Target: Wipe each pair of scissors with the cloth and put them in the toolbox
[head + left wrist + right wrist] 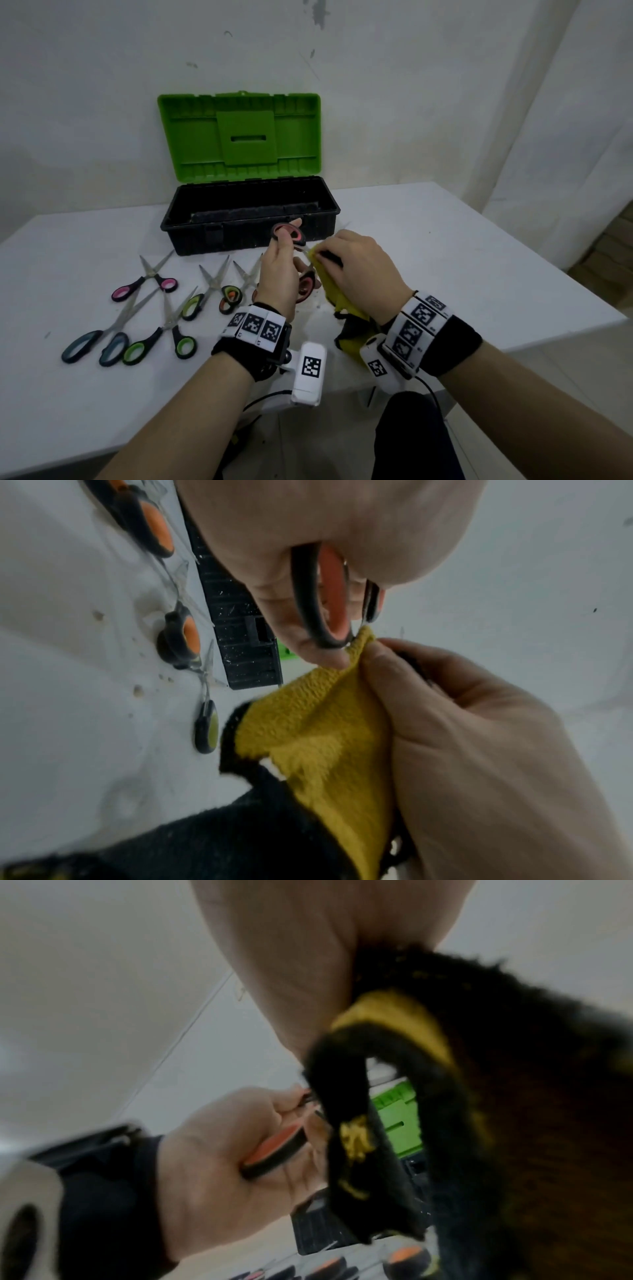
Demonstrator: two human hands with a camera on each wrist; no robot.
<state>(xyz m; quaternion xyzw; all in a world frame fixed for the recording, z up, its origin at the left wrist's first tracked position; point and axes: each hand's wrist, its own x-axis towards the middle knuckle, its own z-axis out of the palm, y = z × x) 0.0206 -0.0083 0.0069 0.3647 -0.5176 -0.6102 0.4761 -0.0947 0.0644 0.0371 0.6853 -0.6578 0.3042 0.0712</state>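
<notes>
Head view: over white table (445,240), left hand (277,274) grips scissors (289,236), right hand (363,270) pinches cloth (342,298).

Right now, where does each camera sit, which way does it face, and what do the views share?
Head: worn high, facing forward and down at the table, open toolbox, both forearms.
Left wrist: looks along the left hand gripping the orange-handled scissors; the right hand pinches the cloth.
Right wrist: looks past the dangling cloth toward the left hand; blurred.
Shared: all three show scissors, cloth, toolbox.
</notes>
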